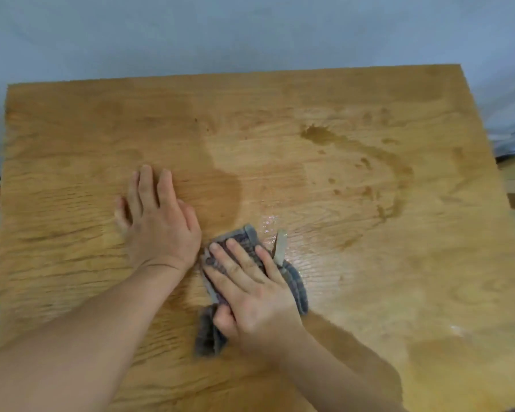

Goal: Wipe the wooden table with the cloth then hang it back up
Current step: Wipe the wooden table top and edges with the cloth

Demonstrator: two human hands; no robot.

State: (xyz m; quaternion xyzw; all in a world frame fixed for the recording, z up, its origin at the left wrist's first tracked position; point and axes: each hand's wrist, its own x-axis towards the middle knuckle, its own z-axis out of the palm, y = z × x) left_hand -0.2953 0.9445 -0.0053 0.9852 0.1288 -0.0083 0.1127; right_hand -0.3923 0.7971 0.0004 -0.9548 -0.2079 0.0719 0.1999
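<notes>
The right hand (250, 295) lies palm down on the cloth (295, 283), fingers spread flat across its top and the thumb curled against the bunched tail that trails back toward the near edge, so the grey checked fabric is pressed to the wooden table (369, 263) rather than pinched up from it; a pale loop or tag (280, 246) sticks out just past the fingertips. Right beside the cloth, on the thumb side, the left hand (158, 227) rests open and flat on the bare wood, holding nothing, its wrist nearly touching the cloth's corner. Beyond the right hand's fingertips a small wet sheen (268, 221) glints on the board, and farther out on the little-finger side a dark curved stain (393, 171) arcs across the grain with scattered spots inside it. A darker damp patch (217, 185) spreads ahead of the left hand's fingers. The tabletop runs clear on all sides of both hands out to its far edge, which meets a pale wall (250, 31), and to the side edges, where blurred items sit past the wood
</notes>
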